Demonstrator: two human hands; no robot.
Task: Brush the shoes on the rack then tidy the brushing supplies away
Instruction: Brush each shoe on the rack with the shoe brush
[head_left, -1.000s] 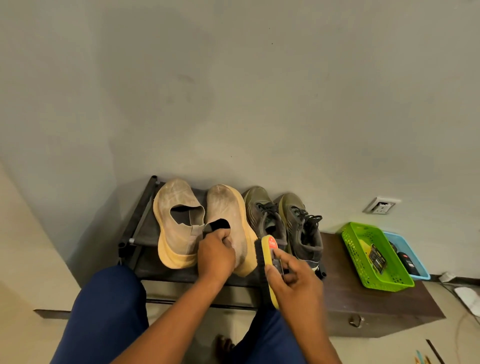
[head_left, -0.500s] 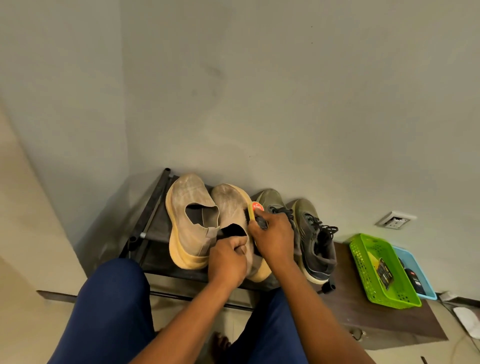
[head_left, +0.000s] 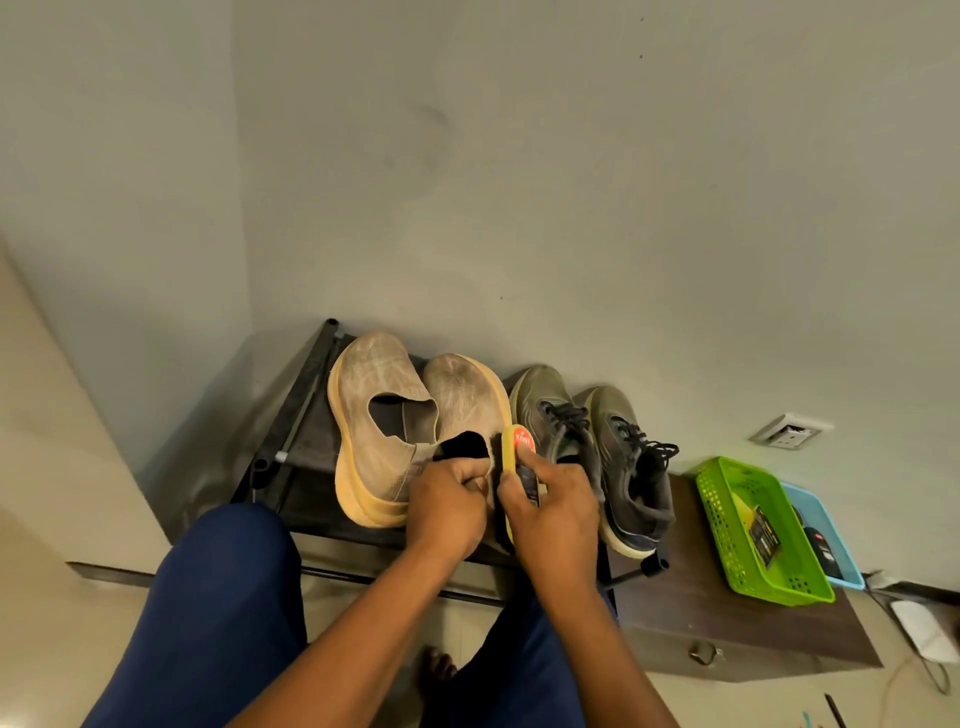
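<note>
The right-hand beige slip-on shoe (head_left: 467, 400) of the pale pair is steadied at its heel opening by the left hand (head_left: 449, 499), whose fingers are curled round the dark collar, presumably so that the shoe does not slide on the shoe rack (head_left: 301, 415) under the strokes. A yellow-backed brush (head_left: 514, 457) with a red label is gripped in the right hand (head_left: 550, 506), the fingers being wrapped over its back and the bristle side turned toward the shoe's outer flank at about 9 o'clock from that hand; actual contact of bristles and fabric cannot be made out. The other beige shoe (head_left: 371, 415) is set just beside the first, at its 9 o'clock, and the two dark laced sneakers (head_left: 597, 452) are lined up at 3 o'clock on the same rack, apparently awaiting their turn. At 3 o'clock, well apart from the shoes, a green basket (head_left: 727, 519) and a blue basket (head_left: 821, 525) are placed side by side on a low dark cabinet (head_left: 727, 629), with small dark items inside; they are judged to be where the brushing supplies belong. The brushing stage is judged to be under way, with tidying not yet begun.
</note>
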